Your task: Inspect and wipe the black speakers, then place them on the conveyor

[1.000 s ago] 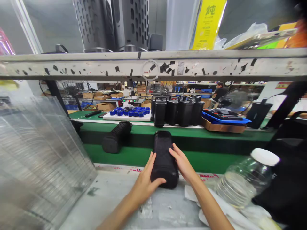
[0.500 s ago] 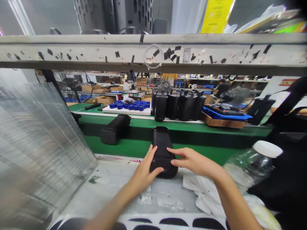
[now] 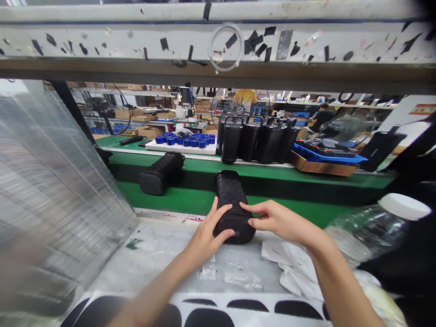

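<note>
A black perforated casing with rounded corners (image 3: 235,188) lies lengthwise, its far part over the green belt and its near end on the work surface. My left hand (image 3: 207,231) grips its left side, thumb against the near end face and fingers over the top. With bent fingers, my right hand (image 3: 269,215) holds the right edge, index fingertip on the top face and thumb lower on the side. What the curled fingers of the right hand touch is hidden. Left of it, a similar black casing (image 3: 161,173) lies on the green belt (image 3: 190,195).
Beyond the belt stand several black handled casings (image 3: 250,141), a white tray (image 3: 184,148) of blue round parts, and a blue tray (image 3: 330,154) on cardboard. A clear jar (image 3: 378,227) and white cloth (image 3: 289,263) sit right. Plastic sheeting (image 3: 61,195) hangs left; a shelf beam (image 3: 136,43) crosses above.
The view has tilted down slightly, so the shelf beam sits higher in the picture. My left index finger has moved farther across the casing's top. Both hands stay on the casing.
</note>
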{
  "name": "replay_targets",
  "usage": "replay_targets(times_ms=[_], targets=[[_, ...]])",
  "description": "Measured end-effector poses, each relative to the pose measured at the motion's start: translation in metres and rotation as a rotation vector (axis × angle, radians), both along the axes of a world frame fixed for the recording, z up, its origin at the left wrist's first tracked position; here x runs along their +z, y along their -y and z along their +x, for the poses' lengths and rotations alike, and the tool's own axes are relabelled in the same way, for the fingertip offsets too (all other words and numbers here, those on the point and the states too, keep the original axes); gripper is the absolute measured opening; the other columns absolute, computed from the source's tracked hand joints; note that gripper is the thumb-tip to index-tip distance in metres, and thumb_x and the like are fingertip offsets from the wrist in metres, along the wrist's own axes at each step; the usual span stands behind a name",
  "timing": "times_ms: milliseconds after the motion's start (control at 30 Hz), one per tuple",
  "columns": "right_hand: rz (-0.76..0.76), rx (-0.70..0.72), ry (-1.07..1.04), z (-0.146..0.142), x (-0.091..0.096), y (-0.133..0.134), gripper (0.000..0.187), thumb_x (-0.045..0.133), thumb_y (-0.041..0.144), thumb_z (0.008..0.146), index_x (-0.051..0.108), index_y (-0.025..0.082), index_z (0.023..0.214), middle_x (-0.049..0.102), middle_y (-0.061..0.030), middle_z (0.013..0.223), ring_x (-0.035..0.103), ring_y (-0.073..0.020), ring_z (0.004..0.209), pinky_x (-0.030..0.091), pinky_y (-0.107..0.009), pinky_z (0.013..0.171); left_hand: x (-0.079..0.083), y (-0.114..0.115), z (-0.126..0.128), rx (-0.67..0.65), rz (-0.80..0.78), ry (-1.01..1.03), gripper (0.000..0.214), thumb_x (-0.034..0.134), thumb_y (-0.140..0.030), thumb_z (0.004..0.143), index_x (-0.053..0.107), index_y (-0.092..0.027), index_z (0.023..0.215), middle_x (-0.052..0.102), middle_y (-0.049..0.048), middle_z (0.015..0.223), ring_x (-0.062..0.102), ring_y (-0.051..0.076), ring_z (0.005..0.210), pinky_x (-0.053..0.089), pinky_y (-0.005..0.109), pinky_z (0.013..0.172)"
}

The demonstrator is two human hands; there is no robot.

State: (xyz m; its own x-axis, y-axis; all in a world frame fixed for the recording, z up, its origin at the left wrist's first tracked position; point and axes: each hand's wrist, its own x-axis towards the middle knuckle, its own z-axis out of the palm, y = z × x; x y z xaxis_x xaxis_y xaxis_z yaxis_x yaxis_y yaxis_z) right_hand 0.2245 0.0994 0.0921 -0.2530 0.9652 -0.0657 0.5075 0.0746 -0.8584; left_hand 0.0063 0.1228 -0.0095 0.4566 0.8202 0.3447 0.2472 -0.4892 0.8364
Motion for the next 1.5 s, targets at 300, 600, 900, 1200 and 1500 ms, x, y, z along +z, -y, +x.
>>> replay_targets(times_ms=[300,600,900,1200,1500], targets=[[-0.022,0.044,-0.029,0.002,0.003,0.0,0.047,0.065,0.04,0.07,0.074,0.025,0.114,0.076,0.0036,0.101,0.064,-0.0238,0.086,0.047,-0.034,0.088,0.0,0.001,0.002,0.028,0.019,0.011,0.055,0.063,-0.033,0.092,0.046,-0.032,0.144,0.016,0.012,0.167,0.022,0.028,0.153,0.031,0.044,0.119],[-0.026,0.061,-0.037,0.003,0.001,-0.001,0.047,0.064,0.04,0.072,0.073,0.025,0.116,0.074,0.0029,0.11,0.066,-0.024,0.09,0.046,-0.037,0.096,-0.001,0.002,0.003,0.039,0.005,0.033,0.055,0.062,-0.032,0.092,0.045,-0.031,0.144,0.013,0.0122,0.167,0.023,0.029,0.152,0.033,0.044,0.118],[-0.017,0.058,-0.038,0.002,0.006,0.001,0.042,0.061,0.028,0.073,0.074,0.027,0.113,0.072,0.007,0.073,0.046,-0.0113,0.058,0.039,-0.021,0.056,-0.001,0.004,0.003,0.049,0.006,0.027,0.055,0.062,-0.033,0.092,0.045,-0.032,0.144,0.012,0.0119,0.167,0.025,0.03,0.152,0.035,0.044,0.117],[0.031,-0.139,-0.012,-0.006,-0.017,-0.016,0.038,0.061,0.011,0.093,0.059,0.017,0.131,0.067,-0.0069,0.121,0.067,-0.019,0.101,0.055,-0.04,0.092,-0.006,-0.031,-0.001,0.123,0.126,-0.008,0.058,0.059,-0.032,0.093,0.039,-0.026,0.147,0.032,0.0131,0.161,0.035,0.027,0.148,0.033,0.045,0.119],[-0.028,-0.102,0.191,-0.031,-0.01,-0.006,0.021,0.058,0.026,0.099,0.066,0.014,0.084,0.063,0.0029,0.07,0.06,-0.0095,0.061,0.054,-0.025,0.062,-0.005,-0.021,-0.01,0.361,0.428,-0.031,0.02,0.048,-0.034,0.097,0.056,-0.016,0.099,0.061,0.0081,0.094,0.06,0.021,0.092,0.051,0.038,0.083]])
